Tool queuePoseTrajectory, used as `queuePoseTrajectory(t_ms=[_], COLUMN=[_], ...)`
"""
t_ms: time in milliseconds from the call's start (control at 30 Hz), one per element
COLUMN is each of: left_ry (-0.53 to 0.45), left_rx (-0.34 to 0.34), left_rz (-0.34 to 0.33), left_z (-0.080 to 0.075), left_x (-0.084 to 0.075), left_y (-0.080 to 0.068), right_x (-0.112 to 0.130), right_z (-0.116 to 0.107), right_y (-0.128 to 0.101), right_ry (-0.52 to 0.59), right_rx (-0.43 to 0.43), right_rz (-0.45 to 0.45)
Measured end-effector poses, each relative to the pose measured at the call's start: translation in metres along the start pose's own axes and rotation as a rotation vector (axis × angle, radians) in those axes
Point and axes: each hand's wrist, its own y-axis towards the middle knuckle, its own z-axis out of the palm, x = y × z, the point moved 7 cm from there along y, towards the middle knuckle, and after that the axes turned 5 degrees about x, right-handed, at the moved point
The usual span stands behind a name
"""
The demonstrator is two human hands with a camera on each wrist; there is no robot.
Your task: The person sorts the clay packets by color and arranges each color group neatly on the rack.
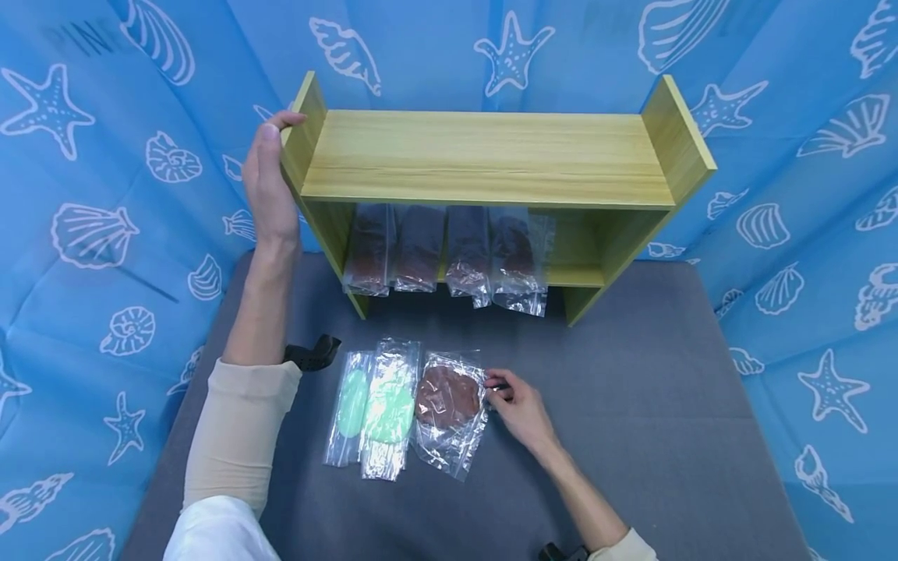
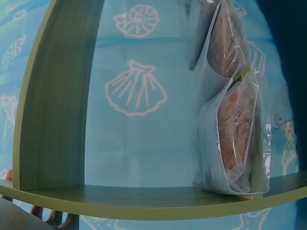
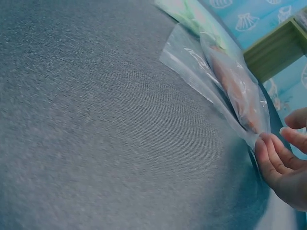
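Grey work surface (image 1: 631,374) supports clear bag (image 1: 449,448) containing one flat, rounded brown item (image 1: 447,396). Right hand (image 1: 522,413): touches the bag's right edge; pinching cannot be confirmed. Left hand (image 1: 272,183): grips left side panel of wood-grain shelf (image 1: 491,152). Green-filled bags (image 1: 390,405) lie left of clear bag.

Faint "PINE" (image 1: 83,37) on blue shell-print curtain (image 1: 140,296)

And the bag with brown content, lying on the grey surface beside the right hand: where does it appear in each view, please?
Head: the brown-filled bag is just below centre, left of the right hand.
Left wrist: not in this picture; the bags seen are on the shelf.
Right wrist: upper right, one edge at the right hand's fingertips.
Shared landmark: the wooden shelf.
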Motion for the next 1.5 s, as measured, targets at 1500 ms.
queuePoseTrajectory(t_ms=[1500], left_ry=[-0.012], left_rx=[0.009], left_rz=[0.017], left_z=[0.001], left_x=[0.003], left_y=[0.0], right_x=[0.012], right_z=[0.039], right_y=[-0.009], right_ry=[-0.37], right_rx=[-0.093], right_rz=[-0.037])
